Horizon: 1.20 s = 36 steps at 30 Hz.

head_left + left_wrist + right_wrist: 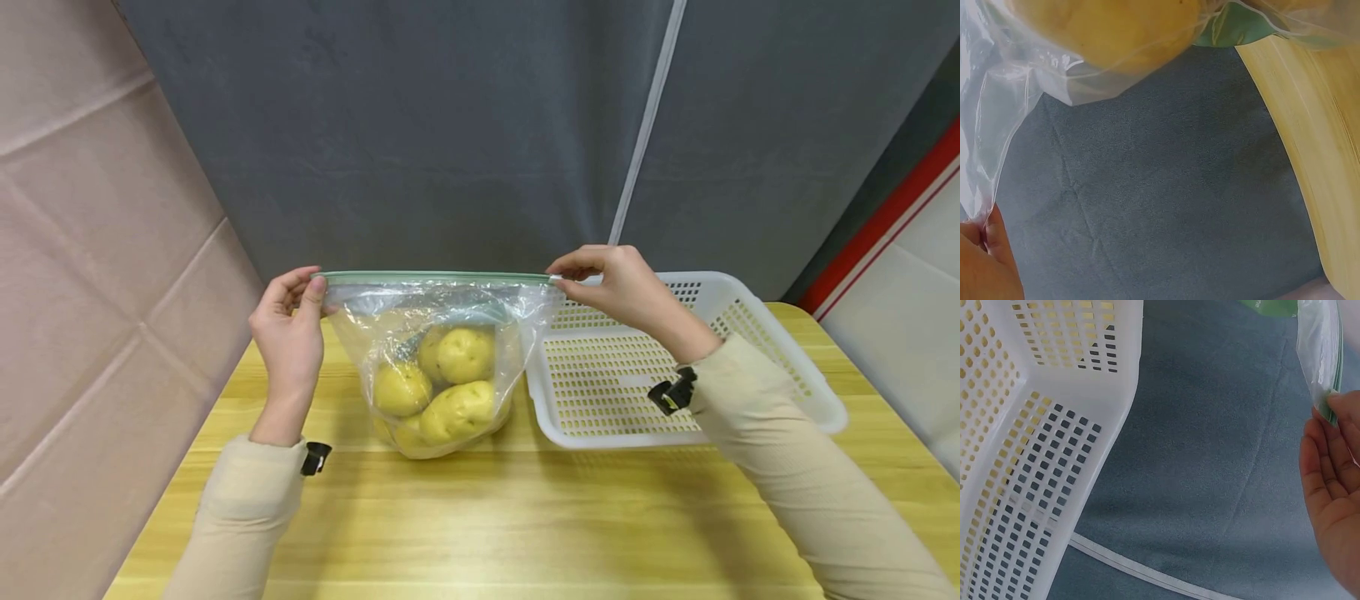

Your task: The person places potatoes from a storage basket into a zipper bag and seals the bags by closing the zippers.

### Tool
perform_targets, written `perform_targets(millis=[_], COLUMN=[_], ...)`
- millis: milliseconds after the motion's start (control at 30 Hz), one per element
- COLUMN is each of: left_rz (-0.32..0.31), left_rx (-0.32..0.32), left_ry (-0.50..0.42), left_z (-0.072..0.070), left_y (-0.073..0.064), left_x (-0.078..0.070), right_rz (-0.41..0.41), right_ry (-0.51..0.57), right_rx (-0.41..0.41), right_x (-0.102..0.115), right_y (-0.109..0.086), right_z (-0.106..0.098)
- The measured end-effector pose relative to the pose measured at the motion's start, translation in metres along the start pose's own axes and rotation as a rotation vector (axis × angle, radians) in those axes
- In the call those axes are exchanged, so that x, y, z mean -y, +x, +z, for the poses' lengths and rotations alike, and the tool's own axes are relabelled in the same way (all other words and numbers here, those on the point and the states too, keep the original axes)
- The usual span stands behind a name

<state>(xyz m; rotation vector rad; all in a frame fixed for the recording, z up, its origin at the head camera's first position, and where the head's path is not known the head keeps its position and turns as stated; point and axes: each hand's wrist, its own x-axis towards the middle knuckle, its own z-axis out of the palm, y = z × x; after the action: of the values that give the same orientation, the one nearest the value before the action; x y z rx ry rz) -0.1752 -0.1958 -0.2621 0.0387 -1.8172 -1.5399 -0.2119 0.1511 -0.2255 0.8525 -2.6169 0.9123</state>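
A clear zip bag [352, 321] with a green seal strip [435, 276] stands stretched wide between both hands in the head view. Several yellow potatoes [459, 411] lie in its lower part. At the bag's top left corner, my left hand [291, 333] pinches the edge between thumb and fingers. My right hand [626, 287] pinches the top right corner, where a small white slider [556, 277] shows at the fingertips. The right wrist view shows the green-edged corner [1329, 412] between thumb and fingers. Potatoes [1110, 31] show through the plastic in the left wrist view.
To the right of the bag, a white perforated plastic basket [551, 417] stands on the wooden table [480, 525], partly behind the right hand and forearm. A grey cloth [420, 133] rises behind the table. A pale padded wall [97, 275] borders the left side.
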Motion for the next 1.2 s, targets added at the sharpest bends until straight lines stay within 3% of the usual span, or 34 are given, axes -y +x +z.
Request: perform_targets(millis=[367, 567, 833, 1033, 1200], left_rz=[0.021, -0.054, -0.095, -0.024, 0.081], left_rx=[0.08, 0.123, 0.157, 0.189, 0.134], left_ry=[0.029, 0.001, 0.029, -0.013, -0.1], left_z=[-0.003, -0.004, -0.004, -0.002, -0.001], left_y=[0.001, 0.001, -0.001, -0.006, -0.006], left_x=[0.001, 0.005, 0.009, 0.011, 0.009], right_rz=[0.079, 0.125, 0.119, 0.115, 0.115], right_ry=[0.046, 0.067, 0.064, 0.056, 0.083], right_rx=[0.04, 0.083, 0.043, -0.018, -0.046], right_x=[0.0, 0.0, -0.003, -0.004, 0.002], right_y=[0.0, 0.001, 0.001, -0.001, -0.002], right_z=[0.006, 0.007, 0.012, 0.009, 0.002])
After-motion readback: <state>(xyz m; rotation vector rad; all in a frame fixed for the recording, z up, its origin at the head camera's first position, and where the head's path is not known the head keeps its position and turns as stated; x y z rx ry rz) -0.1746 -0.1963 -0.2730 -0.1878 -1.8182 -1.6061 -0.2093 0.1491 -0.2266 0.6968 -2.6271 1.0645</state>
